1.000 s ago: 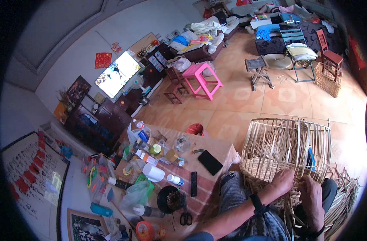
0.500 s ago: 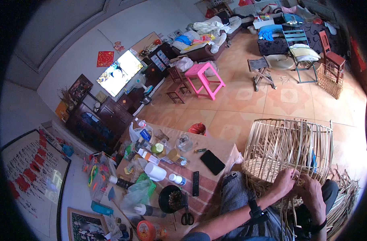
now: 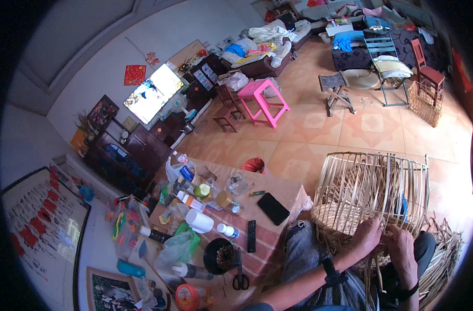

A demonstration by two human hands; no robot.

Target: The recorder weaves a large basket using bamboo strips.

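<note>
A partly woven basket (image 3: 337,218) of pale plant strips rests across my lap, its long upright strips rising beyond my hands. My left hand (image 3: 368,233) is closed at the near woven edge, fingertips pinching a strip. Close beside it, my right hand (image 3: 401,248) is curled with its fingers pressed together on a strip of the same weave. Loose strip ends (image 3: 370,274) hang down below the hands between my legs. The exact grip of the fingertips is partly hidden by the hands themselves.
On the table to the left lie a black phone (image 3: 274,209), a remote control (image 3: 252,236), scissors (image 3: 240,280), a dark bowl (image 3: 219,256) and several bottles. A heap of loose strips (image 3: 443,259) lies at my right. Farther off stand a pink stool (image 3: 254,90) and a folding stool (image 3: 334,83).
Both hands stay at the same edge of the basket with only a slight shift of the fingers. The view has tilted very slightly.
</note>
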